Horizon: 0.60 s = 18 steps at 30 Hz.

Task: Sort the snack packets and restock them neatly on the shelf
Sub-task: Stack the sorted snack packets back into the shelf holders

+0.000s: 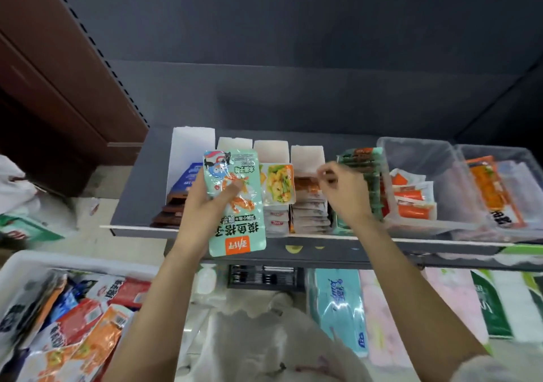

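My left hand (202,208) grips a mint-green snack packet (235,202), held upright in front of the grey shelf (138,193). My right hand (340,190) hovers over the shelf's rows with fingers curled; I cannot tell whether it pinches anything. On the shelf stand white card dividers (191,143) with rows of packets: dark blue and brown packets (179,196), yellow-picture packets (277,187), white and orange packets (311,208) and a row of green packets (364,161) to the right of my right hand.
Two clear plastic bins (417,152) with orange packets sit at the shelf's right. A white crate (35,261) of mixed snack packets stands at lower left. Tissue packs (340,305) fill the lower shelf. A white plastic bag (264,331) lies below my arms.
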### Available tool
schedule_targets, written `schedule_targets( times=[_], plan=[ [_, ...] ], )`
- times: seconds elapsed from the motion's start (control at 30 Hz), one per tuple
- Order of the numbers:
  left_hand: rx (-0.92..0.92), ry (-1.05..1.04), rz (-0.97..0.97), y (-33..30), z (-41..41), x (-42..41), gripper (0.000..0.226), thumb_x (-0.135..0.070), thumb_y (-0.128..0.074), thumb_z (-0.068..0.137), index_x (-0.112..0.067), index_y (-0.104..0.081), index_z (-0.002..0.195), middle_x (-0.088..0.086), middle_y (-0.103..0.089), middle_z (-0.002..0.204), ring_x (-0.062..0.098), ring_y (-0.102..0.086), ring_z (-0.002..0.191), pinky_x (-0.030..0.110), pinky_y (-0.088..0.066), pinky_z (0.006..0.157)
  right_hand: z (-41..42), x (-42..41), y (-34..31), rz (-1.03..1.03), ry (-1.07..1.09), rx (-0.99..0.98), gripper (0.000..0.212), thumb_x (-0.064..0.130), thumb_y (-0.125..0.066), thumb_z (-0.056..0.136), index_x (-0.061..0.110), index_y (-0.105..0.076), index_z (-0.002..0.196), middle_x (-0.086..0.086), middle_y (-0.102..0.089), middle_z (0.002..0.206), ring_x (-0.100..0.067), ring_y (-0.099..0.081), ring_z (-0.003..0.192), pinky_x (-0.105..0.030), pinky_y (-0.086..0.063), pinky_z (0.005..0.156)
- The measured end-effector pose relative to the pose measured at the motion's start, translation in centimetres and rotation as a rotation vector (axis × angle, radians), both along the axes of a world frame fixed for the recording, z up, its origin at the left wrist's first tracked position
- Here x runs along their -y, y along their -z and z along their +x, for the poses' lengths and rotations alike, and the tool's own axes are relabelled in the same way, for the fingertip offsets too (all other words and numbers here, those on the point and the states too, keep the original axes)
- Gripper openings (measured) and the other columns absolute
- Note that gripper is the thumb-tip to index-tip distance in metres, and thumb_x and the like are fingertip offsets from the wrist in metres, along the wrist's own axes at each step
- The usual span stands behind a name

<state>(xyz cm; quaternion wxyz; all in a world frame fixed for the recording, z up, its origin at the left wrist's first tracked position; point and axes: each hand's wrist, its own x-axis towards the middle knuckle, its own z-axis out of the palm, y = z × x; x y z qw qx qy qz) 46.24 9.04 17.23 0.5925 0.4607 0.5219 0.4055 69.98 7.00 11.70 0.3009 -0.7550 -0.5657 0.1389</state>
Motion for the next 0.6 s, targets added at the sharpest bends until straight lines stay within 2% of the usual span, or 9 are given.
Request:
schedule_targets(
  times=[0.1, 0.17, 0.2, 0.27, 0.3, 0.37, 0.43, 0.53, 0.6],
  plan=[
    [0.018, 0.032, 0.007, 0.0, 0.6, -1.2, 0.027, -0.018, -0.065, 0.087, -0.03, -0.055, 0.109, -0.009, -0.074, 0.093, 0.014, -0.072, 0.079, 0.028, -0.057, 0.06, -0.3, 0.6, 0.1, -0.104, -0.108, 0.171, 0.038, -0.007, -0.057, 0.082, 0.01, -0.062, 0.115, -0.009, -0.054, 0.128, -0.025, -0.05, 0.118, -0.029, -0.039, 0.099],
    [0.014, 0.062, 0.022, 0.0, 0.9, -1.9, 0.024, -0.018, -0.064, 0.088, -0.031, -0.055, 0.106, -0.011, -0.074, 0.09, 0.012, -0.072, 0.077, 0.024, -0.056, 0.058, -0.7, 1.3, -1.0, -0.014, -0.103, 0.159, 0.049, -0.014, -0.053, 0.078, 0.01, -0.06, 0.121, -0.007, -0.048, 0.136, -0.023, -0.039, 0.128, -0.025, -0.03, 0.109],
    [-0.009, 0.092, 0.036, -0.1, 1.1, -2.1, 0.023, -0.018, -0.064, 0.088, -0.031, -0.056, 0.104, -0.01, -0.074, 0.089, 0.011, -0.072, 0.076, 0.023, -0.056, 0.057, -1.1, 1.5, -2.1, 0.059, -0.101, 0.094, 0.049, -0.013, -0.052, 0.079, 0.012, -0.06, 0.12, -0.004, -0.048, 0.136, -0.019, -0.038, 0.129, -0.018, -0.026, 0.11],
    [-0.09, 0.211, 0.092, -0.2, 1.3, -2.8, 0.019, -0.018, -0.065, 0.088, -0.03, -0.057, 0.101, -0.011, -0.074, 0.089, 0.01, -0.072, 0.077, 0.021, -0.056, 0.06, -1.7, 1.5, -4.4, 0.147, -0.188, -0.029, 0.046, -0.003, -0.054, 0.086, 0.018, -0.056, 0.126, 0.003, -0.048, 0.134, -0.009, -0.037, 0.127, -0.005, -0.018, 0.104],
    [-0.127, 0.291, 0.119, -0.4, 1.6, -3.0, 0.018, -0.018, -0.065, 0.088, -0.03, -0.058, 0.099, -0.012, -0.074, 0.09, 0.01, -0.072, 0.078, 0.021, -0.056, 0.061, -2.0, 1.1, -5.6, 0.111, -0.263, -0.056, 0.048, 0.007, -0.057, 0.089, 0.023, -0.049, 0.134, 0.006, -0.048, 0.134, -0.006, -0.037, 0.126, -0.004, -0.019, 0.102],
    [-0.177, 0.424, 0.152, -0.7, 2.2, -3.5, 0.016, -0.02, -0.065, 0.087, -0.029, -0.059, 0.099, -0.014, -0.073, 0.09, 0.009, -0.071, 0.078, 0.02, -0.056, 0.064, -2.2, 0.1, -6.9, -0.13, -0.394, -0.118, 0.067, 0.024, -0.063, 0.09, 0.037, -0.028, 0.145, 0.013, -0.049, 0.13, 0.0, -0.044, 0.116, -0.01, -0.031, 0.094],
    [-0.19, 0.477, 0.166, -0.7, 2.8, -3.7, 0.015, -0.022, -0.065, 0.087, -0.03, -0.061, 0.099, -0.016, -0.073, 0.089, 0.009, -0.071, 0.078, 0.021, -0.056, 0.065, -2.3, -0.6, -7.5, -0.28, -0.436, -0.24, 0.081, 0.023, -0.068, 0.086, 0.043, -0.018, 0.146, 0.016, -0.059, 0.116, 0.005, -0.055, 0.099, -0.008, -0.042, 0.08],
    [-0.134, 0.405, 0.166, -0.4, 3.5, -3.8, 0.012, -0.022, -0.064, 0.088, -0.03, -0.062, 0.096, -0.015, -0.073, 0.088, 0.009, -0.071, 0.08, 0.024, -0.057, 0.067, -0.9, -0.8, -6.9, -0.221, -0.369, -0.298, 0.088, 0.017, -0.073, 0.082, 0.043, -0.019, 0.146, 0.016, -0.069, 0.082, 0.0, -0.062, 0.074, -0.013, -0.047, 0.07],
    [-0.064, 0.251, 0.117, 0.0, 3.4, -3.9, 0.011, -0.023, -0.062, 0.089, -0.03, -0.062, 0.097, -0.011, -0.074, 0.091, 0.012, -0.072, 0.082, 0.028, -0.058, 0.069, 0.6, -0.3, -6.6, -0.178, -0.273, -0.337, 0.083, 0.015, -0.073, 0.081, 0.038, -0.026, 0.146, 0.016, -0.068, 0.078, -0.004, -0.065, 0.072, -0.019, -0.051, 0.07]
  ],
)
